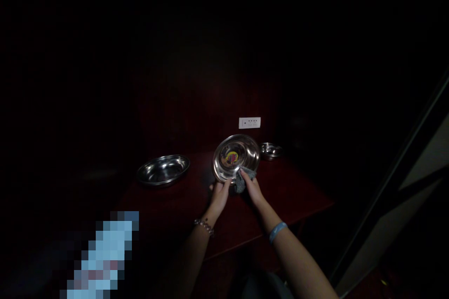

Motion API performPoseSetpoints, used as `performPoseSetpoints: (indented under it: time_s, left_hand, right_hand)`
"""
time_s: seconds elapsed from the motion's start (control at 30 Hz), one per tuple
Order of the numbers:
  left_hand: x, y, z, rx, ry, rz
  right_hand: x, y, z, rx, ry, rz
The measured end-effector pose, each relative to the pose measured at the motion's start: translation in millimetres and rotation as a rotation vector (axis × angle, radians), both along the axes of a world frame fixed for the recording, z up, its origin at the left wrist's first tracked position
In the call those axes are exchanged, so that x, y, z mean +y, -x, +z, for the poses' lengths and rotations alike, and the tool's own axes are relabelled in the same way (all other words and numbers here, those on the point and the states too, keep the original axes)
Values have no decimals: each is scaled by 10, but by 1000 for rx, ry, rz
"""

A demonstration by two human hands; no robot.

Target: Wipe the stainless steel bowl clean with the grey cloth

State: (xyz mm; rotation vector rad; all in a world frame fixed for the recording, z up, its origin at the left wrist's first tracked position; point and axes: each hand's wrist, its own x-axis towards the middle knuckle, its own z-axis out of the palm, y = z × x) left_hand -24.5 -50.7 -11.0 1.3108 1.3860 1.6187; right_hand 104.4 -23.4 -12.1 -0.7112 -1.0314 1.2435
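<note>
A shiny steel basin (224, 145) with a round yellow and red sticker (231, 158) on its inside is tilted up toward me above the table. My left hand (219, 196) grips its lower left rim, thumb on the inner side. At the lower right rim, my right hand (253, 188) pinches a grey-green cloth (240, 184) against the metal. The fingers behind the basin are largely hidden. A wider steel basin (163, 171) rests on the table to the left, and a smaller steel bowl (271, 151) sits behind on the right.
The dark red table (287, 191) has its front edge close to me. A white power socket (249, 123) is on the wall behind. At the right stands a slanted framed panel (414, 187). A blurred-out pale blue patch (105, 252) covers the lower left. The surroundings are very dark.
</note>
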Motion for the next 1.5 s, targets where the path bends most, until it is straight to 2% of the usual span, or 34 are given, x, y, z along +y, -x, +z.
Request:
performPoseSetpoints:
  time_s: [0.1, 0.23, 0.3, 0.43, 0.6, 0.7, 0.8, 0.97, 1.07, 1.17, 1.3, 1.4, 1.5]
  left_hand:
    - [-88, 47, 113, 8, 123, 171]
    - [-173, 89, 222, -29, 23, 258]
    - [-195, 83, 255, -92, -68, 231]
    - [-196, 22, 238, -150, -138, 46]
    - [-114, -62, 43, -76, -83, -187]
    - [-27, -75, -56, -131, -64, -256]
    - [40, -39, -62, -218, -39, -198]
    - [30, 106, 53, -280, 102, 130]
    - [-19, 157, 119, -390, -42, 189]
    - [-66, 149, 172, -419, -156, 175]
    - [-88, 82, 192, -402, -117, 89]
    - [-46, 18, 134, -339, -90, -24]
    - [27, -16, 44, -279, -64, -69]
  right_hand:
    - [6, -34, 18, -14, -29, -108]
    - [-6, -80, 49, -99, 0, -207]
    - [-9, -97, 56, -126, 12, -243]
    - [-10, -108, 45, -113, 35, -278]
    - [-26, -64, 18, -90, 18, -189]
    - [-32, -26, 6, -93, 9, -87]
    - [-20, -2, -10, -89, -4, -22]
    - [24, -3, -48, -144, 5, -38]
    - [40, -17, -67, -227, 6, -61]
    - [47, -36, -80, -278, 4, -102]
    - [51, -70, -81, -315, 53, -197]
    - [51, -81, -79, -331, 69, -230]
    - [52, -70, -83, -326, 58, -221]
